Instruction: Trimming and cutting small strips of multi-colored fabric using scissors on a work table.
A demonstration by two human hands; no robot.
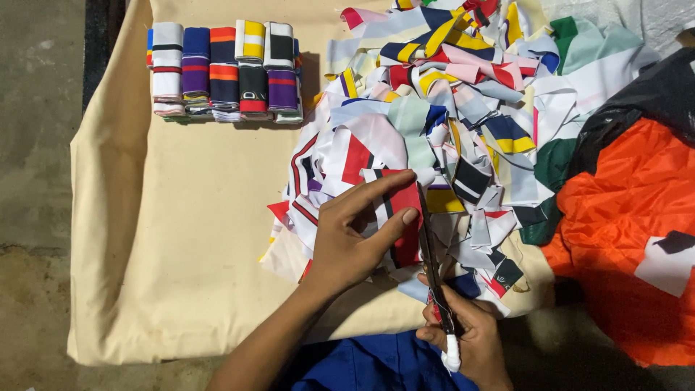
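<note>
Red-and-white strip (397,210) sits at the scrap heap's (463,108) near edge; our left hand (351,239) pinches it flat for the scissors (432,261), which our right hand (467,337) holds closed-fingered. Sorted bundles (224,69) wait apart on the beige cloth (181,239).

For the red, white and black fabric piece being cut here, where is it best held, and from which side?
Probably by its left half, coming from the left: the left hand already pinches the fabric piece there, while the scissors in the right hand run along its right edge.
</note>
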